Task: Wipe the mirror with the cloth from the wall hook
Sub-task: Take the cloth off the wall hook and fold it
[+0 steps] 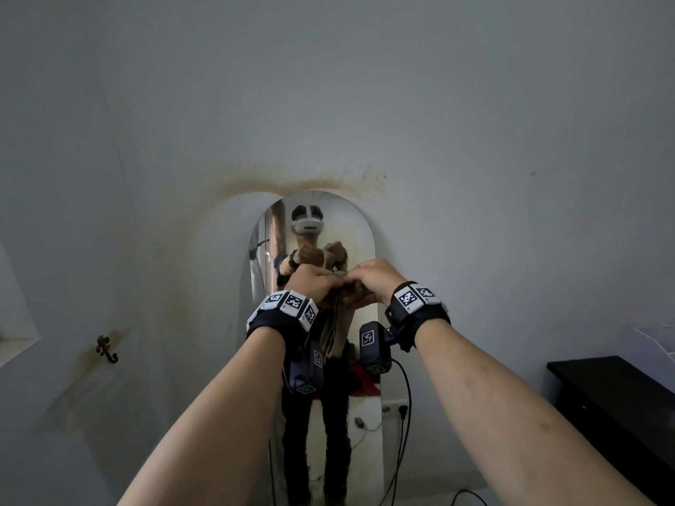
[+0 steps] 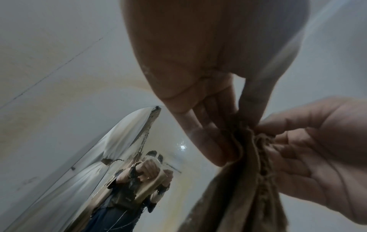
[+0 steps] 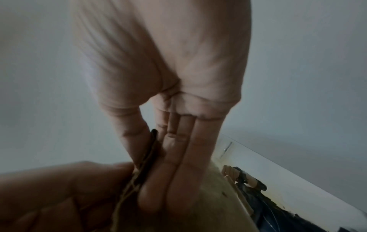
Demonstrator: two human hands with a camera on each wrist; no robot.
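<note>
A tall arched mirror is fixed to the white wall straight ahead. In front of its upper half both hands hold a tan cloth, which hangs down in folds between my wrists. My left hand pinches the bunched top edge between thumb and fingers. My right hand meets it from the right and pinches the same edge of the cloth with thumb against straight fingers. The cloth is held slightly off the mirror, whose glass looks smeared and spotted.
A dark metal wall hook sits bare on the wall low at the left. A black cabinet stands at the lower right. Cables hang from the wrist cameras. A brown stain arcs over the mirror's top.
</note>
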